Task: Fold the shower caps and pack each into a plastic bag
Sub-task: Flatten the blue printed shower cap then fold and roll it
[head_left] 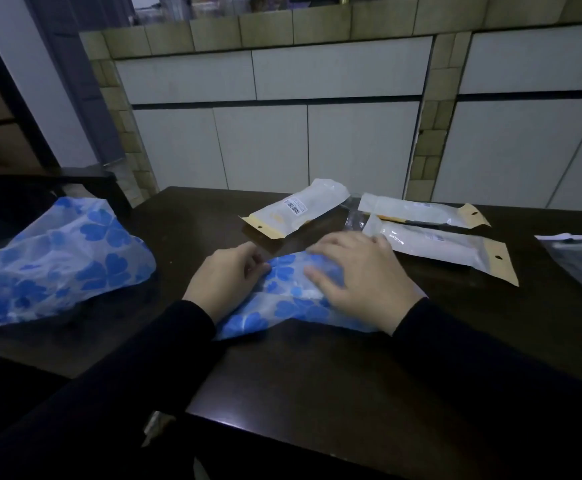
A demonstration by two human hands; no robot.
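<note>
Two caps in sight: one shower cap (293, 299) lies on the dark counter (317, 393) under both hands; a second, unfolded cap (61, 258) sits puffed up well to the left.
Left hand (227, 282): fingers curled, pinching the near cap's left edge.
Right hand (358, 271): fingers spread and flat, pressing the cap down.
Bags: three plastic bags (296, 211) (421, 211) (441, 244) with tan header strips lie beyond the hands; whether any is filled I cannot tell.
Done: by my reading, the near cap is partly folded.
Left: finishing this fold, bagging it, then folding and bagging the second cap.
</note>
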